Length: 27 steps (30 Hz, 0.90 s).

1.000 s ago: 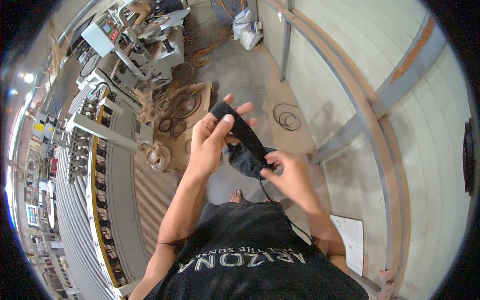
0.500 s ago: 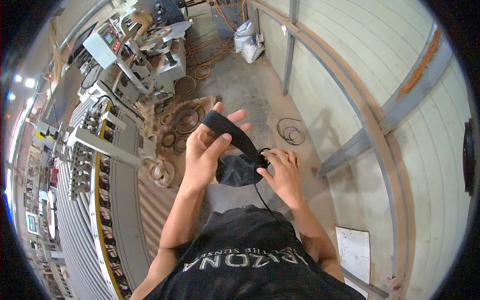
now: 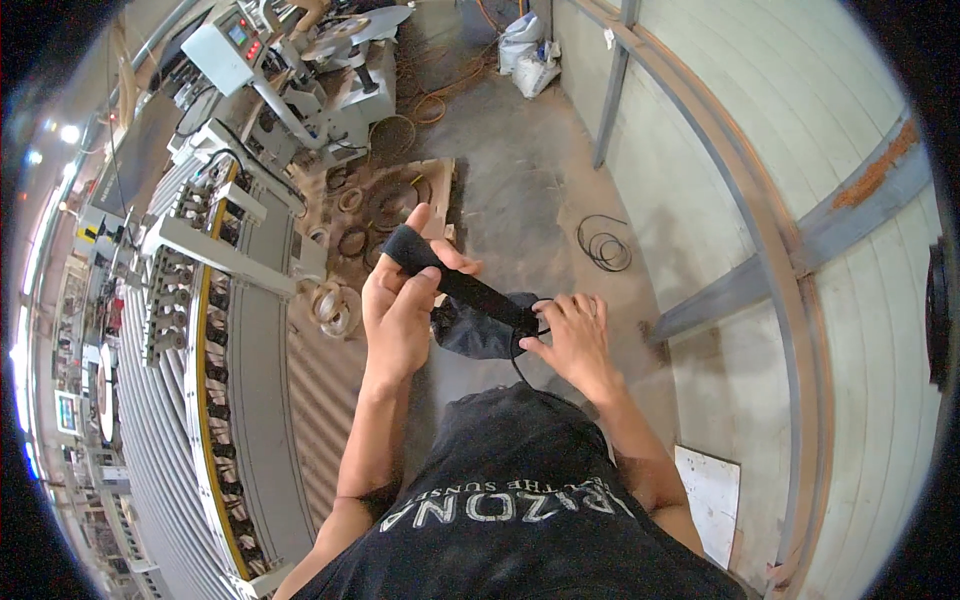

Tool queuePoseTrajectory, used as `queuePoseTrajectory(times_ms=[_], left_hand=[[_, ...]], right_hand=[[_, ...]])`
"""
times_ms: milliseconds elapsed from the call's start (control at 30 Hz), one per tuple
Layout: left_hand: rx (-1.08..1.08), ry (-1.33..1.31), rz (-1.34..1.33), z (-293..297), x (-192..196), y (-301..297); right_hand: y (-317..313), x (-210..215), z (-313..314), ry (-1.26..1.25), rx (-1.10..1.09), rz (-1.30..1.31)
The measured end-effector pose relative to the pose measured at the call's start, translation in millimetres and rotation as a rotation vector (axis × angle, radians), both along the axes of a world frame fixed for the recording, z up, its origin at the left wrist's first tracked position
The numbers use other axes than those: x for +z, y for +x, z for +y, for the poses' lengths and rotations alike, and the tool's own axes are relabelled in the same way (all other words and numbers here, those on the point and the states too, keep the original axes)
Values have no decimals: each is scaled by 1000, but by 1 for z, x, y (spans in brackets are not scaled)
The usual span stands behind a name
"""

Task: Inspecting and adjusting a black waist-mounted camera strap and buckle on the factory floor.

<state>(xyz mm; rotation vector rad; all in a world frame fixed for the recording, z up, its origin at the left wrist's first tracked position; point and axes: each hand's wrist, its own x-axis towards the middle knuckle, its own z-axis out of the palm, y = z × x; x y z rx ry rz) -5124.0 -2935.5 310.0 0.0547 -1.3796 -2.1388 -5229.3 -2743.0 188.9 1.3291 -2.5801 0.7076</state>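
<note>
A wide black fabric strap [image 3: 470, 294] runs between my two hands, slanting down to the right. My left hand [image 3: 398, 318] has the strap's far end folded over its fingers, with the thumb pressed on top. At the strap's other end, my right hand [image 3: 572, 340] pinches it between thumb and fingers. A thin black cord [image 3: 516, 366] loops round that end and hangs toward my black shirt [image 3: 520, 450]. Below the strap is a dark, soft-looking thing [image 3: 472, 335]; its kind cannot be made out.
To my left stands a long grey machine [image 3: 245, 400] with a row of black parts. Rings [image 3: 390, 205] lie on a board on the floor, beside a pale roll [image 3: 335, 308]. A coiled black cable [image 3: 602, 243] lies near the right wall [image 3: 720, 360]. White bags [image 3: 528, 55] stand farther off.
The strap is pulled straighter between my hands. My left hand has shifted a little left and its fingers are more curled. The whole view has shifted slightly.
</note>
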Motion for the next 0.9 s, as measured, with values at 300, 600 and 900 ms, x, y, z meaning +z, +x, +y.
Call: queuePoseTrajectory(times_ms=[300, 600, 900], left_hand=[[77, 29, -88, 10, 20, 14], [325, -230, -201, -40, 16, 65], [207, -75, -229, -24, 11, 78]], right_hand=[[30, -35, -36, -349, 27, -284], [18, 7, -37, -543, 212, -269], [21, 44, -39, -584, 358, -443]])
